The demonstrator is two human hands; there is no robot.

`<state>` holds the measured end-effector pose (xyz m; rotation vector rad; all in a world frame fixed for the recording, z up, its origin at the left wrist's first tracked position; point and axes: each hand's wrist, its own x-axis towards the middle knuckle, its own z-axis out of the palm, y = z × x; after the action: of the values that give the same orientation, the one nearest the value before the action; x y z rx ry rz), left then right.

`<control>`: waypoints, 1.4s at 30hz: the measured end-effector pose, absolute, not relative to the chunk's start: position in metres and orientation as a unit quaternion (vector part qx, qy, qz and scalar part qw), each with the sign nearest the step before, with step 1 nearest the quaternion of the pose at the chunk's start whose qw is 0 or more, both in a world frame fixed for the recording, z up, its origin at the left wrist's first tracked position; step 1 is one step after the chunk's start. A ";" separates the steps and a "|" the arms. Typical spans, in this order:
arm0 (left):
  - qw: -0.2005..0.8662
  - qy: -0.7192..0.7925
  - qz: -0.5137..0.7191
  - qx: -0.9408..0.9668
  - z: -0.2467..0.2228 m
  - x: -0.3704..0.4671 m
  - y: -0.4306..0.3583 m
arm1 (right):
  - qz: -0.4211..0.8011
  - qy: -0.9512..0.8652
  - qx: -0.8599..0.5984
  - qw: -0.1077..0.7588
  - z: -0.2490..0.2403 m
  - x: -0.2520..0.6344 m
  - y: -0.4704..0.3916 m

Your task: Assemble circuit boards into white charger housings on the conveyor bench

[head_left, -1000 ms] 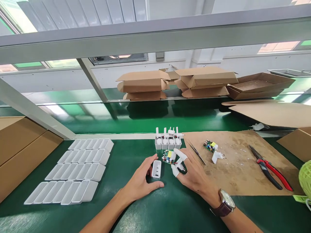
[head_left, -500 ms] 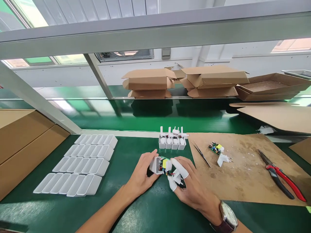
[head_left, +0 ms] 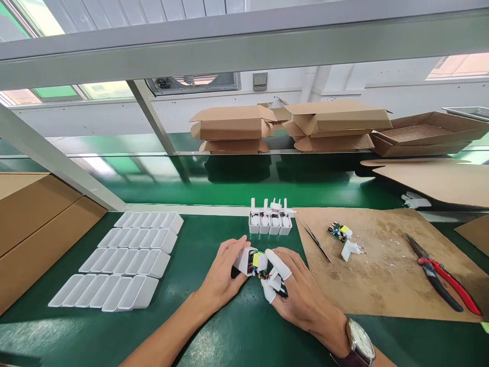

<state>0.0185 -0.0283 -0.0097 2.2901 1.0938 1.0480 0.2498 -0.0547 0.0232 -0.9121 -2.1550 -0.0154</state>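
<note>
My left hand is closed around a small white plastic case, its open end facing right. Partly inside that case sits a circuit board with a yellow block and a round white part. White finger covers are on the thumb and a finger of my right hand, which grips the board's right end. A white plug piece on wires lies between those fingers, next to something dark. Just beyond my hands stand several white cases with boards and plug pieces in them.
Rows of open white cases stand at left beside a cardboard box. On a brown sheet at right lie tweezers, another circuit board, a plug piece and red-handled pliers. Cardboard boxes sit behind.
The board sits slightly deeper in the white case. My right hand has shifted a little to the left, towards my left hand. The view has shifted slightly.
</note>
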 end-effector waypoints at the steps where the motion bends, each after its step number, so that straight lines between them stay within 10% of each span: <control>1: 0.196 0.391 0.373 0.818 -0.010 0.019 -0.028 | -0.005 -0.849 -0.358 0.388 0.023 0.250 -0.055; 42: 0.176 0.443 0.336 0.812 -0.015 0.020 -0.033 | 0.074 -0.845 -0.356 0.393 0.023 0.248 -0.055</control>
<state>0.0200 -0.0334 -0.0148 2.3006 1.2549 0.9531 0.2479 -0.0550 0.0231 -0.9045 -2.1436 0.1871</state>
